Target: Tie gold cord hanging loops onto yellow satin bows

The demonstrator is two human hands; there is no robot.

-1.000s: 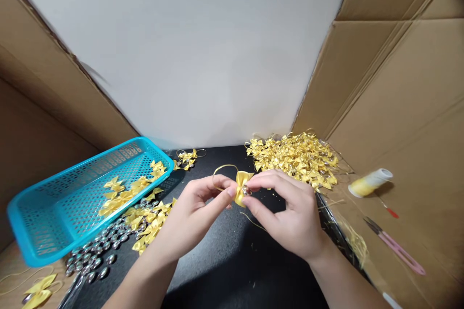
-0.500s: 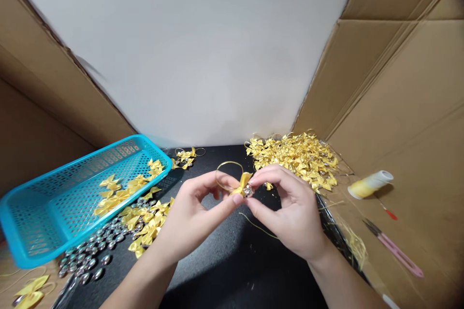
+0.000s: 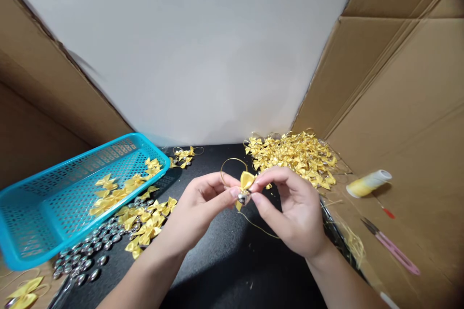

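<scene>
Between my hands is a small yellow ribbon bow (image 3: 247, 180) with a silver jingle bell (image 3: 244, 197) at its front and a loop of gold cord (image 3: 234, 159) standing up behind. My left hand (image 3: 208, 198) pinches the bow's left side between thumb and fingers. At the right side, my right hand (image 3: 290, 207) is closed too, thumb and forefinger on the bow beside the bell; exactly what lies between those fingertips is partly hidden. A thin cord end (image 3: 259, 226) trails below toward my right wrist. Both hands are held above the black work surface (image 3: 217, 260).
On the left, a blue basket (image 3: 43, 181) holds yellow bows, with loose silver bells (image 3: 87, 251) and bows (image 3: 152, 219) beside it. Finished-looking bows (image 3: 293, 157) are heaped at back right. A thread spool (image 3: 369, 183), pink-handled snips (image 3: 391, 246) and cord scraps (image 3: 350, 241) lie right.
The bow has been turned in my fingers: one ribbon wing now points up, and the bell hangs lower in front. Both hands remain in nearly the same place.
</scene>
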